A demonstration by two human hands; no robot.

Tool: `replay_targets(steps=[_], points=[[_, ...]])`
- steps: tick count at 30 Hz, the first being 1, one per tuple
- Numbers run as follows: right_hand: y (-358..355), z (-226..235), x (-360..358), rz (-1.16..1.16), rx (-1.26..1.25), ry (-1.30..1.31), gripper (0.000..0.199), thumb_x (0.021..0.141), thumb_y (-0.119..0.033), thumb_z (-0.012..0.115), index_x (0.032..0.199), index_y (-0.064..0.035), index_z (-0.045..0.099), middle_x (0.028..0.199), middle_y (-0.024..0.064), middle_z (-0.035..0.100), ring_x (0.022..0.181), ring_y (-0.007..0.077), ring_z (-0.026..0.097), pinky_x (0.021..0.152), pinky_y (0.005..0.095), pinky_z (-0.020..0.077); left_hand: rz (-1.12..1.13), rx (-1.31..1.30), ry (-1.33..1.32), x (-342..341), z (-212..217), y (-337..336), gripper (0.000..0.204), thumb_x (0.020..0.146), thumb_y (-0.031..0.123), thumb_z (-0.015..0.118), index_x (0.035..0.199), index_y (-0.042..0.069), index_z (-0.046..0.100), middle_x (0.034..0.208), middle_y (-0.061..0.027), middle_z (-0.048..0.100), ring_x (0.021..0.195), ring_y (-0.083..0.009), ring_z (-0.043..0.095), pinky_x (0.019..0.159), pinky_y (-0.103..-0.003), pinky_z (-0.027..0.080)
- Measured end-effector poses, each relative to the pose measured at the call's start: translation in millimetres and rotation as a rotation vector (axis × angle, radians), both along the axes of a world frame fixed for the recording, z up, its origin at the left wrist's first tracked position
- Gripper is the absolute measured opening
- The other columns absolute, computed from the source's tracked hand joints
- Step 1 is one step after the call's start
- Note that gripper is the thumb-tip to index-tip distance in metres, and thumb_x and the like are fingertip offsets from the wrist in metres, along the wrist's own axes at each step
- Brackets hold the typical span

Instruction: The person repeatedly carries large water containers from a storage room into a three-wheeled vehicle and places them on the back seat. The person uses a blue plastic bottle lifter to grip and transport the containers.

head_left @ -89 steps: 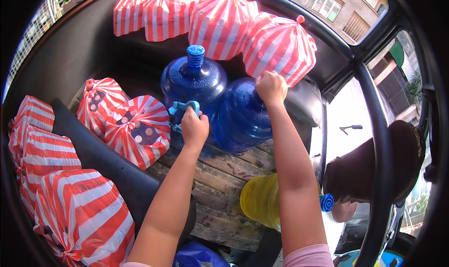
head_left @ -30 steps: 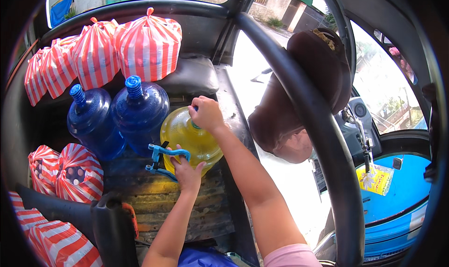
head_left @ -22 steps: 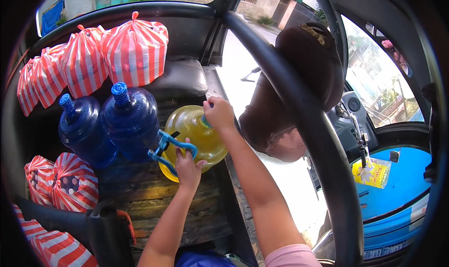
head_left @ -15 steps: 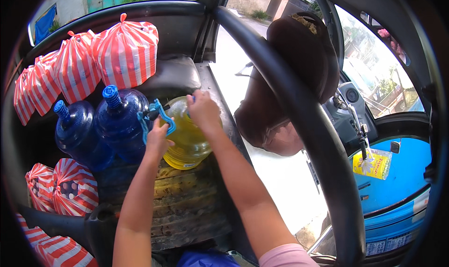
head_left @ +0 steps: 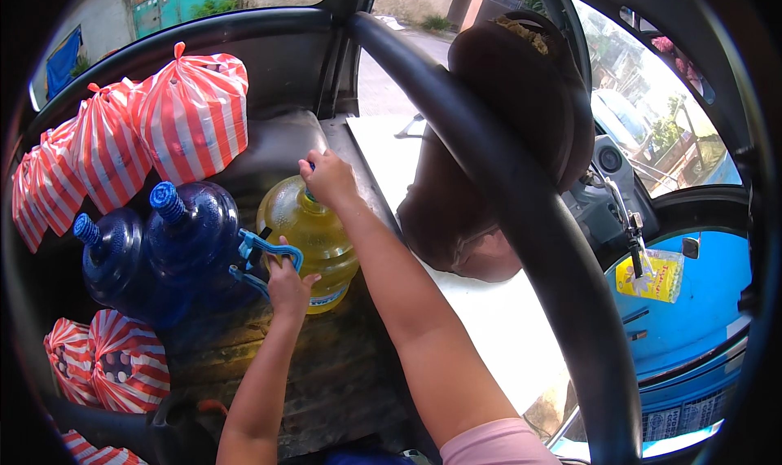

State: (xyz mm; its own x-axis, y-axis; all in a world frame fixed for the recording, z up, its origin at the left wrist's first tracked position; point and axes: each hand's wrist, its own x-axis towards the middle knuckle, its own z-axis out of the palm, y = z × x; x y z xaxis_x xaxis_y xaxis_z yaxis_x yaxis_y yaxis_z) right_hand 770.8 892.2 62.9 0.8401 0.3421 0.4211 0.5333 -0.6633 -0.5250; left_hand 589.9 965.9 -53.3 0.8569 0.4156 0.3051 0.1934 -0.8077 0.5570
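A yellow-tinted water jug (head_left: 305, 227) stands slightly tilted on the ridged floor of the vehicle. My right hand (head_left: 330, 180) is closed around its blue-capped neck, which the fingers mostly hide. In my left hand (head_left: 289, 287) is a light-blue plastic jug handle (head_left: 275, 245) with a black part, held against the jug's left side. To the left stand two dark blue water jugs, a nearer one (head_left: 195, 241) and a farther-left one (head_left: 114, 257), both with blue wrapped caps.
Red-and-white striped plastic bags (head_left: 191, 119) line the black seat (head_left: 285, 143). More striped bags (head_left: 130, 363) of round items sit at lower left. A thick black bar (head_left: 521, 188) crosses on the right, before a brown padded saddle (head_left: 489, 139). Keys and a yellow packet (head_left: 652, 275) hang farther right.
My left hand and the light-blue handle have moved lower along the yellow jug's side. My right hand stays on the neck. The whole view has shifted slightly.
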Motion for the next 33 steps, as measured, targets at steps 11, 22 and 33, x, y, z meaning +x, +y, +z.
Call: replay_targets(steps=[11, 22, 33], points=[[50, -6, 1, -0.285, 0.022, -0.046, 0.039, 0.092, -0.041, 0.054, 0.1, -0.0031, 0.058, 0.099, 0.025, 0.058, 0.082, 0.0405, 0.064, 0.071, 0.0471, 0.053, -0.235, 0.254, 0.273, 32, 53, 75, 0.068, 0.069, 0.014, 0.079, 0.125, -0.007, 0.049, 0.139, -0.0208, 0.046, 0.092, -0.037, 0.066, 0.077, -0.042, 0.055], [42, 0, 6, -0.021, 0.157, 0.106, 0.081, 0.083, -0.033, 0.072, 0.148, -0.0192, 0.026, 0.132, 0.0326, 0.034, 0.116, 0.0472, 0.049, 0.099, 0.0456, 0.0432, -0.08, 0.174, 0.273, 36, 35, 36, 0.093, 0.073, 0.031, 0.079, 0.134, -0.018, 0.031, 0.141, -0.0347, 0.035, 0.096, -0.0386, 0.065, 0.079, -0.038, 0.055], [-153, -216, -459, 0.24, -0.038, 0.947, 0.072, 0.08, -0.012, 0.066, 0.143, -0.0195, 0.033, 0.127, 0.0279, 0.038, 0.107, 0.0433, 0.054, 0.093, 0.0438, 0.0478, -0.096, 0.189, 0.34, 10, 11, 32, 0.083, 0.082, 0.023, 0.072, 0.141, -0.009, 0.024, 0.153, -0.0251, 0.018, 0.102, -0.0408, 0.061, 0.086, -0.044, 0.051]])
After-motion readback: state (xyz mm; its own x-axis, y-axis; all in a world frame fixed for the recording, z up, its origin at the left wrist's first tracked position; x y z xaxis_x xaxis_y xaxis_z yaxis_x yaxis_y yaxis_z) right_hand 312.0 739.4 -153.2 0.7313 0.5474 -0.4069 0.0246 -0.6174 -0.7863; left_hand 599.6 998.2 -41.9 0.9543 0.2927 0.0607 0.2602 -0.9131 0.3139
